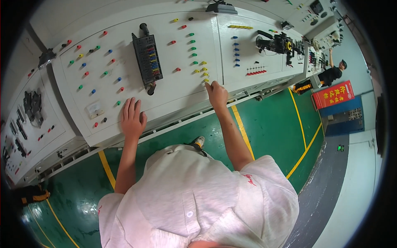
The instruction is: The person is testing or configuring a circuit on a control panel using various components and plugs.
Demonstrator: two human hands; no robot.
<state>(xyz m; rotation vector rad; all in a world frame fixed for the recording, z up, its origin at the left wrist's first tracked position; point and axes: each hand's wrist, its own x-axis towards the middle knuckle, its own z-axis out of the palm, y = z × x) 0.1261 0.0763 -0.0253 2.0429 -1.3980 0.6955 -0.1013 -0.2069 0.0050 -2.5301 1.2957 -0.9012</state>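
Observation:
My left hand (133, 118) rests on the lower part of a white panel (182, 93), its fingers stretched out and holding nothing. At the lower end of a group of yellow terminals (206, 80), my right hand (218, 97) is closed, thumb and fingertips drawn together. Whatever may be between those fingertips is hidden. A black fuse box (147, 60) with rows of coloured fuses is mounted between and beyond my hands. Green terminals (194, 54) form a column above the yellow ones. Red, blue and green terminals are scattered to the left of the box.
Farther right, the panel carries blue terminals (236, 48), a red row (256, 73) and a black mechanical assembly (281, 43). Another panel (37, 124) stands at the left. Green floor (269, 120) with yellow lines lies below. A person (331, 74) stands at the far right by a red sign (334, 96).

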